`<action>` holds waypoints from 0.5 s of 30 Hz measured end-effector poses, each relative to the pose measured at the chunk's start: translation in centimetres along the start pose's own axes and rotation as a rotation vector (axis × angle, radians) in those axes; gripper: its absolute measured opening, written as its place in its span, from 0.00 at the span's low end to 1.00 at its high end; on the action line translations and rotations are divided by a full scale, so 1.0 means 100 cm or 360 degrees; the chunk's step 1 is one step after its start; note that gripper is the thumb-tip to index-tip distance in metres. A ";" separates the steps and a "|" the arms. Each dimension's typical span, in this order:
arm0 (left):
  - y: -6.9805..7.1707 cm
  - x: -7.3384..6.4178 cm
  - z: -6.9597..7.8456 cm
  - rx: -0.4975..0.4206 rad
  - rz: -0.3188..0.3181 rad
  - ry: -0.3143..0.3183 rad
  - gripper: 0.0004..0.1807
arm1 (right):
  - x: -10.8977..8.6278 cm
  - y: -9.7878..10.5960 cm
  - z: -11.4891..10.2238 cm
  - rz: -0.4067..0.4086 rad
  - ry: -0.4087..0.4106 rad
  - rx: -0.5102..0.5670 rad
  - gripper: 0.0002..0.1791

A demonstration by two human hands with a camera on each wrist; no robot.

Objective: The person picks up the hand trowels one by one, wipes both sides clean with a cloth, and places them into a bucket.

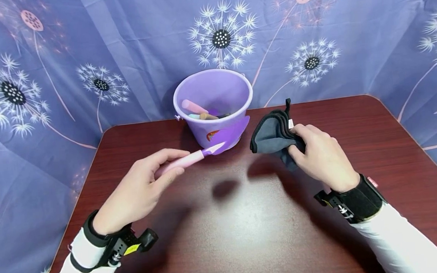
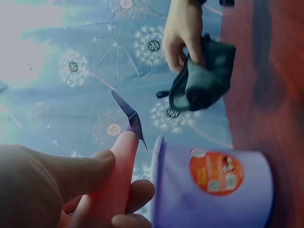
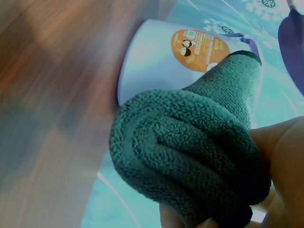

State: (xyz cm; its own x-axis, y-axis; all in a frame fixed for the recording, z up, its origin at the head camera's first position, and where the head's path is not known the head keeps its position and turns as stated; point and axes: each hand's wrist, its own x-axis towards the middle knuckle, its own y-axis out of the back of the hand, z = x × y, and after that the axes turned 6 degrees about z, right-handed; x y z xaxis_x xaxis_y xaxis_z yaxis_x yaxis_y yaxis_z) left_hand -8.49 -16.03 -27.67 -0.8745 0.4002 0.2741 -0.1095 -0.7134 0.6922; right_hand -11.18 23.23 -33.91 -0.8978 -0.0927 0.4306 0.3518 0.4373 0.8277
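In the head view my left hand (image 1: 137,190) grips the pink handle of a toy shovel (image 1: 229,136) between thumb and fingers. Its purple blade points right and hides part of the front of a purple bucket (image 1: 219,87); whether they touch cannot be told. My right hand (image 1: 321,158) pinches a folded dark grey cloth (image 1: 272,131) with black edging and a hanging loop, held above the table to the right of the bucket. The right wrist view shows the fuzzy folds of the cloth (image 3: 175,147) close up, with the bucket (image 3: 147,66) behind.
Inside the bucket lie several tools, among them one with a pink handle (image 1: 194,106) and a tan piece (image 1: 208,116). A dark red-brown table (image 1: 246,234) spreads beneath. A blue dandelion-print curtain (image 1: 143,41) hangs behind it and along the sides.
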 end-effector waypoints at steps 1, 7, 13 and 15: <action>0.003 0.002 0.001 0.0014 0.0013 -0.0014 0.15 | -0.001 0.001 -0.001 0.0008 0.0006 -0.0017 0.14; 0.016 0.019 0.008 0.0153 0.0125 -0.0093 0.15 | -0.008 0.008 -0.005 0.0074 0.0048 -0.0104 0.14; 0.027 0.040 0.013 0.0358 0.0201 -0.0093 0.14 | -0.017 0.017 -0.010 0.0121 0.0082 -0.0176 0.15; 0.029 0.048 0.014 0.0418 0.0217 -0.0096 0.13 | -0.019 0.020 -0.011 0.0120 0.0082 -0.0192 0.15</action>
State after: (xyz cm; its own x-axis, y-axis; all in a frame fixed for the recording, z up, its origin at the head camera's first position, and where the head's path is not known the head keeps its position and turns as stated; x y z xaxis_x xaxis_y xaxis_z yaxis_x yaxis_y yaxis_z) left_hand -12.33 -15.42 -23.40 -0.8422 0.3498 0.4103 0.1400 -0.5931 0.7929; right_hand -8.45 23.28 -32.65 -0.8539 -0.1107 0.5086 0.4498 0.3345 0.8281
